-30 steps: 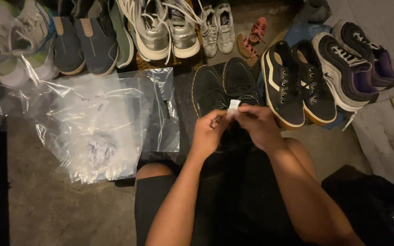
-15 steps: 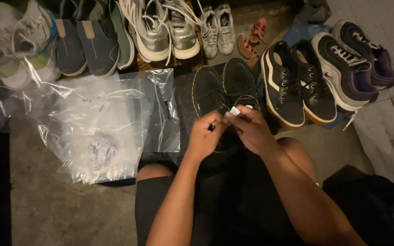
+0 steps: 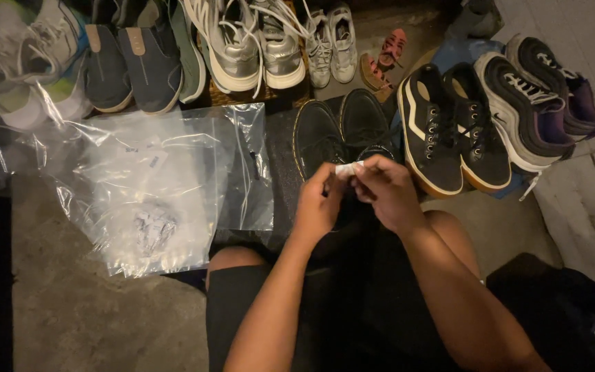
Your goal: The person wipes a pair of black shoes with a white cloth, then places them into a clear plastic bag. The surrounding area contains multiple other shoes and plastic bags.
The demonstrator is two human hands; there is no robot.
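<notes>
While both hands are meeting above the person's lap, a small white paper piece [image 3: 347, 169] is sitting pinched between them — the left hand [image 3: 320, 207] is gripping it from one side and the right hand [image 3: 385, 189] from the other. Just past the fingers, a pair of black shoes [image 3: 339, 131] is lying on the floor, right behind the paper. Off to the left, a clear plastic bag [image 3: 153, 186] is lying flat, well apart from the hands.
</notes>
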